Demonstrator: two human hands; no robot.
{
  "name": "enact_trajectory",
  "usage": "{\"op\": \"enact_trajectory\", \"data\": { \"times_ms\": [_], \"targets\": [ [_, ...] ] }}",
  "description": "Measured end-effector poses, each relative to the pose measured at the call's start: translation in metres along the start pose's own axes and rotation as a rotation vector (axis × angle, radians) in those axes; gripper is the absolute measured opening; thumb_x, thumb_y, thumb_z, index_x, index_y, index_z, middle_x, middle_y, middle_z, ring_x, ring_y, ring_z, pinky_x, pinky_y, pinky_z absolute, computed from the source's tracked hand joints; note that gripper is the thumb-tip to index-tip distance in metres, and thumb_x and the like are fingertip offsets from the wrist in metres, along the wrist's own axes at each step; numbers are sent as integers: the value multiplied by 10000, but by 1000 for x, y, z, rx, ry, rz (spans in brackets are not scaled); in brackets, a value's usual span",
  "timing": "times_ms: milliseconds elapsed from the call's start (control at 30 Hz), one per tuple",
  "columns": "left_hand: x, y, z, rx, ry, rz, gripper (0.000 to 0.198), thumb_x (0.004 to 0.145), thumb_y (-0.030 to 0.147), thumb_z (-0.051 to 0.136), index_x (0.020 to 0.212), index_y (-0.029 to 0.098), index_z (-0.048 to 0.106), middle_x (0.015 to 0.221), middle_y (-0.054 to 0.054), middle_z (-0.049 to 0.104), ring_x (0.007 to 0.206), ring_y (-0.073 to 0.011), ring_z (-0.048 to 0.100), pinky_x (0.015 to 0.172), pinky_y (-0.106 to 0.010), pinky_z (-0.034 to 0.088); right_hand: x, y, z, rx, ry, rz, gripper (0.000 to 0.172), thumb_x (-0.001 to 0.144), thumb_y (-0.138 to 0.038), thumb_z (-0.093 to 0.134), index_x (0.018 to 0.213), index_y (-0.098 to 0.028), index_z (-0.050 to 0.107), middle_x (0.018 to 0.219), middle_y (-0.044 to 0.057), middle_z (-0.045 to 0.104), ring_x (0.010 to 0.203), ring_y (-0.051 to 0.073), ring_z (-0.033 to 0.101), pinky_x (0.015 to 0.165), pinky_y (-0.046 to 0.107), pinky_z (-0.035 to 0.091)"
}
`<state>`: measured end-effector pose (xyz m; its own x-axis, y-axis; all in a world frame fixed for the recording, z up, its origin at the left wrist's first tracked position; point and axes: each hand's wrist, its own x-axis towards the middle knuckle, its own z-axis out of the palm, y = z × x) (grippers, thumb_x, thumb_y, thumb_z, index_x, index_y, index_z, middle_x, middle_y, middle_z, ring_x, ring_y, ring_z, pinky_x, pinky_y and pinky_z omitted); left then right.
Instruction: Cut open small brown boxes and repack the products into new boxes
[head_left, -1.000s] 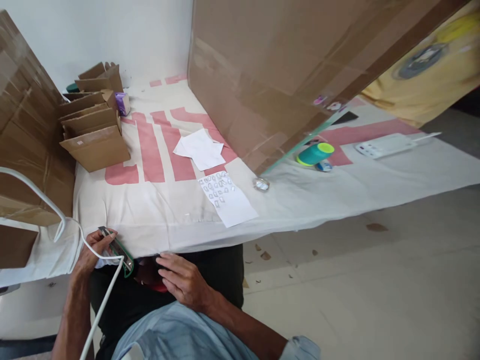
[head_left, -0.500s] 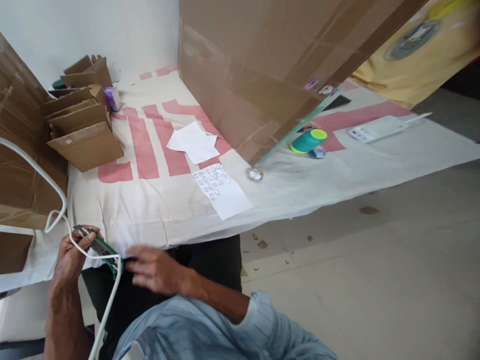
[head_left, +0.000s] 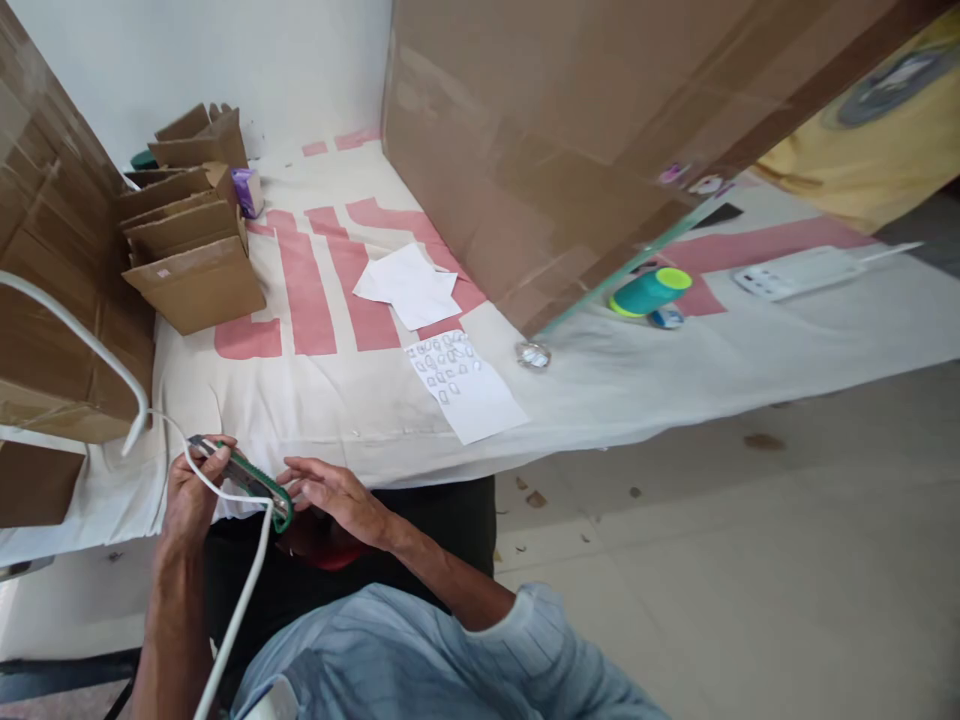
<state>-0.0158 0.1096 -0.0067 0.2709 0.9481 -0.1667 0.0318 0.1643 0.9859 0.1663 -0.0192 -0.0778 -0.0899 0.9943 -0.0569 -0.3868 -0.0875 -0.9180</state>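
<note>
In my left hand (head_left: 193, 492), near the table's front edge, is a utility knife (head_left: 251, 478) with a green and dark grey body. My thumb and fingers close on its far left end, and it slants down toward the right. Beside the knife's lower right end is my right hand (head_left: 337, 497), fingers apart and extended toward it. Whether those fingertips touch the knife I cannot tell. A white cable (head_left: 241, 590) passes in front of the knife and my left hand, hiding a part of both.
Open cardboard boxes (head_left: 199, 285) stand at the back left. White papers (head_left: 411, 285) and a marked sheet (head_left: 480, 400) lie mid-table. A large cardboard panel (head_left: 547, 130) rises behind. To the right are a teal and yellow cylinder (head_left: 651, 291), a power strip (head_left: 799, 272) and a person's yellow shirt (head_left: 862, 160).
The whole view has shifted, so the table things appear a little further right. My right hand, blurred before, is steadier now with its fingers extended. The knife stays in my left hand.
</note>
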Motion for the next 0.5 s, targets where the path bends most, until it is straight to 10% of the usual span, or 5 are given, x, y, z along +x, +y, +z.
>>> {"op": "enact_trajectory", "data": {
  "times_ms": [167,333,500],
  "targets": [
    [-8,-21,29,178,-257,-15,451,846,568,794,1047,166,764,722,-44,722,619,-214,686,623,-339,561,-6,-4,-3,-160,50,7,548,1060,-645,500,1255,-185,726,816,26,690,705,172,635,736,330,579],
    [-4,-42,19,867,-109,350,587,955,574,661,1375,164,669,1520,-218,650,1425,-411,603,1139,-576,497,-7,-19,-71,-1026,615,-204,370,1055,-330,502,1340,-178,682,1128,141,705,1068,298,659,975,444,558],
    [-2,-75,-6,1363,24,451,660,1034,549,538,1526,111,573,1691,-273,447,1605,-467,377,1234,-675,344,-5,-26,-116,-1468,705,-246,348,1022,-230,565,1340,-174,692,1216,176,672,1131,337,601,994,502,532]
  ]
}}
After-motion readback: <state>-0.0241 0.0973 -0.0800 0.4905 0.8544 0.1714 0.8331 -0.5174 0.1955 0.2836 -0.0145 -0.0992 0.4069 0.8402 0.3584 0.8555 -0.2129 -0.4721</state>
